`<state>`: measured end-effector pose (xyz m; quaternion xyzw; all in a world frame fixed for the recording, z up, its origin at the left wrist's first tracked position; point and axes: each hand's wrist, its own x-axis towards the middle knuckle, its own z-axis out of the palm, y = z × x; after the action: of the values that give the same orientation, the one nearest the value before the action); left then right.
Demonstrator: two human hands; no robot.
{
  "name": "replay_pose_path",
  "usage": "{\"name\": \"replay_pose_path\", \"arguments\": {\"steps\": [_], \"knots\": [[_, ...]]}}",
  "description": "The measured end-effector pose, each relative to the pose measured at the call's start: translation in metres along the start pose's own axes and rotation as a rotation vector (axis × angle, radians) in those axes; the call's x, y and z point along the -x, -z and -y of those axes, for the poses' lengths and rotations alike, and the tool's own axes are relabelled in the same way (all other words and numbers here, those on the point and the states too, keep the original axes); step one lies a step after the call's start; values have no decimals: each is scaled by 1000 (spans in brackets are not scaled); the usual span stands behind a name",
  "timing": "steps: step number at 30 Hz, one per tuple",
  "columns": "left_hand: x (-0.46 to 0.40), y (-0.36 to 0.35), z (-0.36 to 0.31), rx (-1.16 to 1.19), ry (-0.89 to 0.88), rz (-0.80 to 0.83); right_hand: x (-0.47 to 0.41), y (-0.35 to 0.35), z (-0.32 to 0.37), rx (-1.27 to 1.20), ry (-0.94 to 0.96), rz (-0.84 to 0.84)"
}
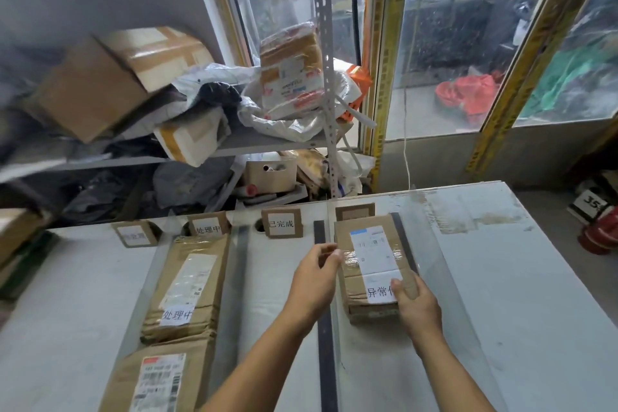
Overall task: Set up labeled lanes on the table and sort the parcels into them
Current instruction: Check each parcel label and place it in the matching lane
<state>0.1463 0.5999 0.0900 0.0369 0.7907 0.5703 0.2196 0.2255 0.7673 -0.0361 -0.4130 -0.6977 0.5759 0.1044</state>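
A brown cardboard parcel with a white shipping label and a white lane sticker lies in the rightmost lane. My left hand grips its left edge, and my right hand holds its near right corner, thumb on the sticker. Two brown parcels lie in the second lane: one with a white sticker and one nearer me. Cardboard lane signs stand at the far edge: a blurred one, a second, a third and a fourth behind the held parcel. Dark strips divide the lanes.
The white table runs on to the right. A metal shelf behind it holds piled boxes and bags. A slotted upright post stands at the table's far edge. Glass panels fill the right background. A box edge sits at the left.
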Motion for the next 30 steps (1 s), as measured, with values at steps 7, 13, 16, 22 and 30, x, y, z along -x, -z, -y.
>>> {"name": "replay_pose_path", "arguments": {"steps": [7,13,16,22,30], "knots": [[-4,0,6,-9,13,-7,-7,5,0,34,16,-49],[-6,-4,6,-20,16,28,-14,13,-10,68,-11,-35],[-4,-6,7,-24,23,38,-16,17,-10,63,-7,-1],[4,-5,8,-33,36,40,-15,17,-5,134,-2,9],[13,15,2,-2,-30,42,33,10,33,283,230,-130]]}}
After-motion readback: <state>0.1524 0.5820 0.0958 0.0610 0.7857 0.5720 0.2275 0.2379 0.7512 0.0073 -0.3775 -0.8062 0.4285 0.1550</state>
